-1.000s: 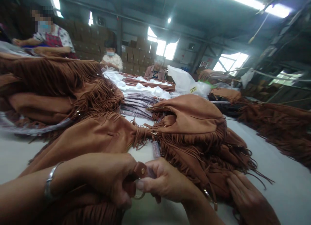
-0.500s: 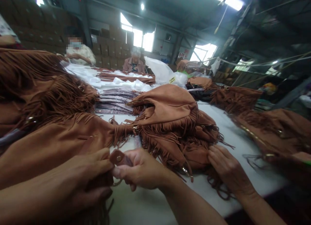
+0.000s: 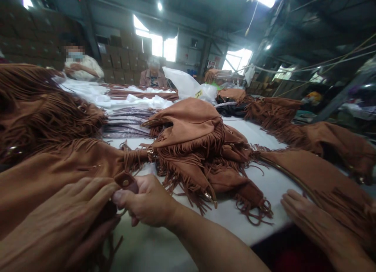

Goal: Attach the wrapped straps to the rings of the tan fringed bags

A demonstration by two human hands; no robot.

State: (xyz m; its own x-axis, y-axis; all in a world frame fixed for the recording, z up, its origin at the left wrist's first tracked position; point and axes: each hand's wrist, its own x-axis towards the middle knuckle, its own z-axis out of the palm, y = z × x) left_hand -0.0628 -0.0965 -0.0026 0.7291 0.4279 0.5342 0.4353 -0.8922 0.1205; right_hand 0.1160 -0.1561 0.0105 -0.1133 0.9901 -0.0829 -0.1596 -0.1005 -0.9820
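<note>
My right hand [image 3: 147,199] is closed on a brown leather strap tab [image 3: 125,180] with a round metal snap, at the lower left of centre. Beside it, my left hand [image 3: 67,213] is bent round brown material at the same spot; its palm side is mostly hidden. A metal ring shows partly under the fingers. Just behind both hands lies a brown suede bag [image 3: 67,166]. A heap of fringed brown bags [image 3: 188,127] rests on the white table in front of them.
Another person's hand [image 3: 308,213] lies at the right by a brown bag with a zip [image 3: 311,170]. Fringed bags [image 3: 44,103] are piled at the left. Grey wrapped items [image 3: 126,121] are stacked mid-table [image 3: 226,221]. Two people [image 3: 84,67] are across the table.
The view has turned a little right. The other person's hand has moved away from the central heap towards the right-hand bag, which now lies closer. My hands still hold the tab.
</note>
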